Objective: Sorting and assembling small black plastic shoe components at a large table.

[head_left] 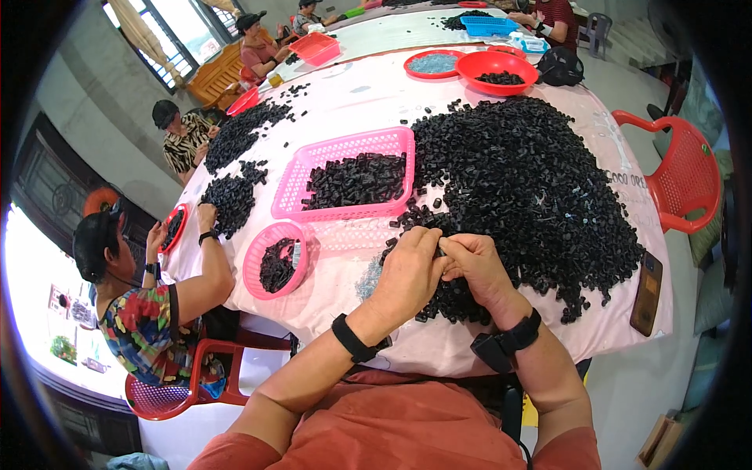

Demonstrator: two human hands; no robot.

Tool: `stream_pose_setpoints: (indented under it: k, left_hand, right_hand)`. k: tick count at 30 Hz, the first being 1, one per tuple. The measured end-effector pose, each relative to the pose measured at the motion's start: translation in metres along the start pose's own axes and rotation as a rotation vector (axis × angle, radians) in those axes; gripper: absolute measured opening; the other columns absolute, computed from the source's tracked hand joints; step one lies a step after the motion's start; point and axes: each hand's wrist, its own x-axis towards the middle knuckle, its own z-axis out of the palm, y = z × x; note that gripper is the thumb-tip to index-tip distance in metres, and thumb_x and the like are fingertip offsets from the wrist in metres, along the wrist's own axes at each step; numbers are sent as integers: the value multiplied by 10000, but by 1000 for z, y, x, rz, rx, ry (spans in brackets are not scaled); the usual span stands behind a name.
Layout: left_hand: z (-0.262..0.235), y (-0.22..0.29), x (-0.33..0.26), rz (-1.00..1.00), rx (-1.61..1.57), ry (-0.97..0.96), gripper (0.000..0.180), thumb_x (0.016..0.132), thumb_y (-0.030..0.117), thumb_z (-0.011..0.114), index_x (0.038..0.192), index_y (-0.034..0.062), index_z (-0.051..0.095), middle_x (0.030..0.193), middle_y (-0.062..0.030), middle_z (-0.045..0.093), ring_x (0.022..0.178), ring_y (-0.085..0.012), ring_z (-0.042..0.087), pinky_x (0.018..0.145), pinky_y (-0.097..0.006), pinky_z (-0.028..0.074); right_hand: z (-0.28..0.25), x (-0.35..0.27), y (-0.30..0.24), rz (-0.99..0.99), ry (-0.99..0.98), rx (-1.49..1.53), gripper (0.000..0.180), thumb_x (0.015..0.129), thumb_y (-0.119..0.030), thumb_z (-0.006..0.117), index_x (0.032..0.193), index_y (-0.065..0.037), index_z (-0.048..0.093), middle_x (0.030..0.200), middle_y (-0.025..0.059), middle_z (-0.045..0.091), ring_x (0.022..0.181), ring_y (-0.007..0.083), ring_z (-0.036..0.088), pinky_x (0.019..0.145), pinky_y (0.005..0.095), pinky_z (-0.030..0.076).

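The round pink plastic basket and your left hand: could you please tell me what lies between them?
In the head view, only bare pale tablecloth separates the round pink plastic basket from the left hand.

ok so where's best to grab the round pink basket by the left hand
Probably by the near rim of the round pink plastic basket, coming from the person's left: its black pieces lie toward the right side, and the rectangular pink basket crowds the far edge.

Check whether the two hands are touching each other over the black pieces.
Touching. The head view shows the left hand and right hand pressed together at the fingertips, no gap between them, right above the near edge of the pile of black pieces.
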Motion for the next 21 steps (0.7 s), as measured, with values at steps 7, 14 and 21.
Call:
stream_pose_setpoints:
  k: [7, 14, 21]
  left_hand:
    - [2, -2, -1, 23, 24, 37, 317, 824, 11, 668, 1129, -59, 617, 932, -219, 634, 835, -407, 633, 725, -458, 520]
    - [-2, -2, 3, 23, -4, 31, 246, 828, 19, 678, 1065, -42, 652, 871, -202, 643, 803, -400, 640, 706, -450, 520]
    - [-26, -33, 24, -115, 15, -118, 301, 812, 55, 742, 1087, -34, 658, 864, -171, 642, 752, -341, 644, 700, -426, 521]
  right_hand:
    - [1, 1, 4, -43, 38, -93, 216, 973, -197, 644, 918, -12, 742, 758, 3, 693, 630, 45, 625, 554, 200, 521]
    - [0, 0, 0, 12, -1, -27, 262, 1002, -239, 614, 964, -2, 720, 818, 36, 710, 666, 78, 668, 582, 204, 542]
    - [0, 1, -10, -41, 158, -62, 301, 1011, -275, 594, 1048, 10, 683, 912, 109, 730, 782, 151, 721, 679, 248, 567]
